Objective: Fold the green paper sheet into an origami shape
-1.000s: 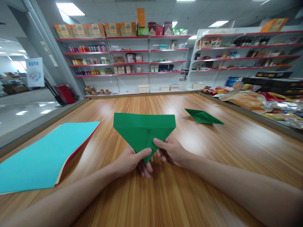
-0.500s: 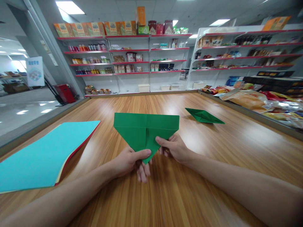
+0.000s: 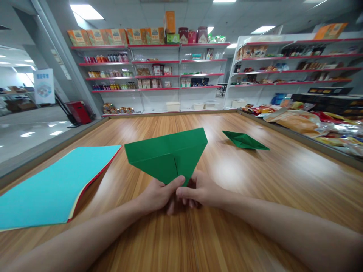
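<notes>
A folded sheet of green paper (image 3: pixel 167 153) is held up over the wooden table, its broad folded band at the top and its point down between my hands. My left hand (image 3: pixel 160 194) pinches the paper near that lower point, thumb on the near face. Close beside it, my right hand (image 3: pixel 202 189) is closed at the same point, its thumb lying below the left thumb. Both hands hide the tip. Farther back on the right lies a second green folded paper piece (image 3: pixel 245 140), boat-like with pointed ends.
On the left of the table (image 3: pixel 176 245) lies a stack of coloured paper (image 3: pixel 56 185), light blue on top with red and yellow edges below. Bagged snacks (image 3: pixel 300 121) line the right side beyond the raised table edge. Stocked shelves (image 3: pixel 153 62) stand behind.
The green paper has tilted, its right side up and its left side down. My right hand has moved left and down from the paper's right side to its lower point, beside my left hand.
</notes>
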Demonstrator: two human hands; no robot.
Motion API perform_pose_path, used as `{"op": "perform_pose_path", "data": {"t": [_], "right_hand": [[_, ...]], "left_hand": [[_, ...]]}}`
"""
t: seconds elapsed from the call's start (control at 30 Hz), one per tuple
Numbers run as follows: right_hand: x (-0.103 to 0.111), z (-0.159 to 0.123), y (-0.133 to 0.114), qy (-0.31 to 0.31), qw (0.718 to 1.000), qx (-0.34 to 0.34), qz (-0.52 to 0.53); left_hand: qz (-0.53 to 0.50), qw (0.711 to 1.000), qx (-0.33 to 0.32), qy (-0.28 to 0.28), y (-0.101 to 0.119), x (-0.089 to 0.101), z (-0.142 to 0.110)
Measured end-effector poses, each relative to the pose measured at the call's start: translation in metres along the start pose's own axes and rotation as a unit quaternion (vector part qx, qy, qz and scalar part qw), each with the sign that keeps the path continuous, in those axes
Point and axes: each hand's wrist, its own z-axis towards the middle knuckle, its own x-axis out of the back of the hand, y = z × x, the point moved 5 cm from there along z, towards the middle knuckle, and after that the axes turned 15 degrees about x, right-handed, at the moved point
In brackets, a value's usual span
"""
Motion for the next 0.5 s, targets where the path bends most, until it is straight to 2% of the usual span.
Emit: {"op": "perform_pose_path", "data": {"t": [0.1,0.17,0.27,0.37,0.5], "right_hand": [[-0.0069,-0.0019,-0.0016,-0.021,0.999,-0.025,-0.033],[-0.0063,-0.0024,-0.0036,-0.019,0.999,-0.031,-0.034],[-0.0044,-0.0029,-0.0043,-0.028,0.999,-0.032,-0.023],[-0.0038,-0.0025,-0.0028,-0.038,0.998,-0.037,0.031],[-0.0032,0.0004,-0.0053,-0.038,0.996,-0.027,0.075]], "left_hand": [[0.028,0.998,0.009,0.057,0.0003,0.0030,-0.0009],[0.023,0.997,0.014,0.073,0.0022,0.0035,-0.0022],[0.024,0.998,0.010,0.059,0.0050,0.0003,-0.0045],[0.037,0.999,0.004,0.037,0.0041,-0.0027,-0.0057],[0.027,0.998,-0.007,0.057,0.0027,0.0055,-0.0049]]}}
